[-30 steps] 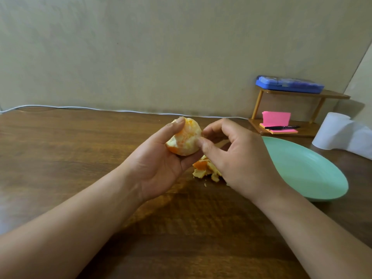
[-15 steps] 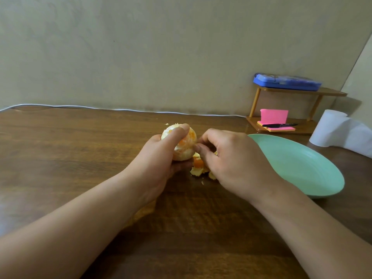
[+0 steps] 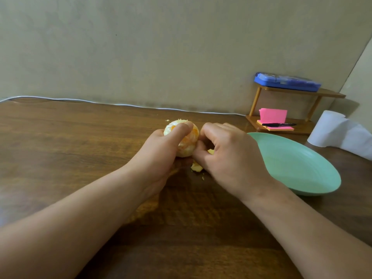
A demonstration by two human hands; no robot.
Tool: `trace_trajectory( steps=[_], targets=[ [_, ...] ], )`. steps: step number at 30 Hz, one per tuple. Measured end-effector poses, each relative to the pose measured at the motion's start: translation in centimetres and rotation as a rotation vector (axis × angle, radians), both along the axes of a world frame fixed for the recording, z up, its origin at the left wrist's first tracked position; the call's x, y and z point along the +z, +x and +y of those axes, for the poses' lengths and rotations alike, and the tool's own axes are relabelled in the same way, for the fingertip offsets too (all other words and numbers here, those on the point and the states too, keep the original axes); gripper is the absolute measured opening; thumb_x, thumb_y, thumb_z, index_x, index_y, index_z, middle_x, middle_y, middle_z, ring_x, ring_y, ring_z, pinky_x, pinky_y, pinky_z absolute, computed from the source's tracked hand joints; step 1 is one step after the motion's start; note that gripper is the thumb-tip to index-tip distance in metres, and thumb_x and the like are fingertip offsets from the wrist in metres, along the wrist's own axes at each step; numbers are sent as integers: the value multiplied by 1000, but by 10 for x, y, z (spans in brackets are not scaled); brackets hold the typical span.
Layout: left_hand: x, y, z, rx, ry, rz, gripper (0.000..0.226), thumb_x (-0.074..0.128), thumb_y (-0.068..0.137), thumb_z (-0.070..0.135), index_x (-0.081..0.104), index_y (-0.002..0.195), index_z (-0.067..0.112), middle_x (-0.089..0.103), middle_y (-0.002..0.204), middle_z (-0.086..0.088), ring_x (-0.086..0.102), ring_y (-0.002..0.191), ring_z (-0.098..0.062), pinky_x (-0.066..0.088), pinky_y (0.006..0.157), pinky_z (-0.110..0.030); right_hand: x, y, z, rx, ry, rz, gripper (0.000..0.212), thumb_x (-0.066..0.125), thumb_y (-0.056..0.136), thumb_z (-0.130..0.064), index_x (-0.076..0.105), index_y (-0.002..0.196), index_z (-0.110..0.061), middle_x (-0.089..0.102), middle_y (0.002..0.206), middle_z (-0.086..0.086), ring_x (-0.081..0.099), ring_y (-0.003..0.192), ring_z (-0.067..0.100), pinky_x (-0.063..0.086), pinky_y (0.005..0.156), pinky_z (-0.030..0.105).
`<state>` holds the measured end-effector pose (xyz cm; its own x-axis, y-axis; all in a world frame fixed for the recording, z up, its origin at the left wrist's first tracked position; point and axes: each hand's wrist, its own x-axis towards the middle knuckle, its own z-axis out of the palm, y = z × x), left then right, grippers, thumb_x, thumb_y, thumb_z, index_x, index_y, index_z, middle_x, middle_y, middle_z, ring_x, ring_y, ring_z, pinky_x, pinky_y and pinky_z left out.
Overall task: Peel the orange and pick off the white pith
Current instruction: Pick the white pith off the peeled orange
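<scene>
Holding the round, mostly peeled orange (image 3: 186, 140) just above the middle of the brown wooden table (image 3: 60, 150), the left hand (image 3: 161, 156) wraps it, thumb on top. The right hand (image 3: 227, 156), fingers curled narrow, pinches at its right side, so it is nearer to the pith.

A plain beige wall (image 3: 161, 47) rises behind the dark wooden table (image 3: 60, 148), evenly and dimly lit.

The left hand (image 3: 161, 156) has rolled its thumb over the top of the pale, mostly peeled orange (image 3: 186, 142), lowering it toward the brown wooden surface (image 3: 70, 148); the right hand (image 3: 227, 158) has curled tighter beside it.
</scene>
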<state>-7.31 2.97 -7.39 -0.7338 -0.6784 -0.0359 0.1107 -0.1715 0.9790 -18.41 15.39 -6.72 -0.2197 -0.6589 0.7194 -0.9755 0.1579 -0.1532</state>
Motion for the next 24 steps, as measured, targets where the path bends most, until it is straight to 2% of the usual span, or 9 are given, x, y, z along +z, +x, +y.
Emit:
trace_trajectory(
  steps=[3, 5, 7, 10, 15, 19, 22, 24],
  targets=[
    [5, 3, 0, -37, 58, 13, 40, 68, 101, 39, 73, 123, 6, 77, 120, -19, 76, 109, -32, 59, 104, -55, -1, -1, 0, 18, -23, -50, 23, 70, 90, -26, 55, 73, -23, 53, 67, -7, 49, 68, 15, 43, 52, 39],
    [7, 4, 1, -64, 104, 21, 37, 65, 102, 36, 73, 121, 6, 77, 120, -20, 75, 102, -27, 59, 101, -50, 0, -3, 0, 28, -29, -78, 24, 71, 90, -23, 55, 73, -23, 54, 67, -7, 49, 68, 14, 42, 52, 37],
    [9, 5, 1, -92, 143, 22, 39, 65, 101, 37, 72, 124, 7, 77, 116, -21, 74, 95, -23, 62, 91, -43, 0, -5, 2, 49, -28, -119, 22, 71, 92, -23, 59, 74, -23, 56, 68, -8, 52, 69, 14, 42, 53, 34],
    [11, 6, 0, -127, 188, 21, 34, 65, 101, 39, 70, 120, 10, 76, 101, -12, 73, 83, -21, 61, 73, -34, -1, -9, 4, 105, -26, -212, 17, 70, 95, -25, 66, 79, -24, 63, 72, -9, 60, 70, 13, 48, 54, 33],
    [13, 7, -1, -175, 217, 12, 33, 63, 100, 39, 68, 119, 12, 74, 97, -11, 73, 72, -23, 57, 65, -29, -2, -13, 4, 164, -33, -336, 15, 71, 97, -24, 70, 82, -24, 69, 74, -8, 65, 68, 15, 56, 55, 39],
    [13, 8, -3, -189, 256, 22, 36, 62, 99, 38, 67, 122, 11, 74, 97, -14, 71, 71, -25, 58, 54, -27, -1, -13, 6, 205, -35, -380, 16, 71, 98, -21, 71, 82, -23, 68, 74, -8, 67, 72, 14, 58, 58, 36],
    [13, 8, -5, -217, 288, 30, 34, 60, 99, 38, 68, 118, 11, 73, 94, -14, 71, 67, -25, 57, 52, -26, 0, -14, 7, 230, -44, -437, 16, 71, 98, -19, 71, 82, -21, 68, 75, -8, 66, 72, 13, 54, 57, 25],
    [12, 8, -6, -231, 305, 23, 35, 60, 98, 39, 68, 118, 11, 74, 95, -14, 70, 66, -26, 58, 52, -26, 0, -16, 7, 226, -46, -460, 15, 70, 98, -20, 72, 83, -20, 69, 76, -7, 67, 73, 14, 53, 57, 25]
  ],
)
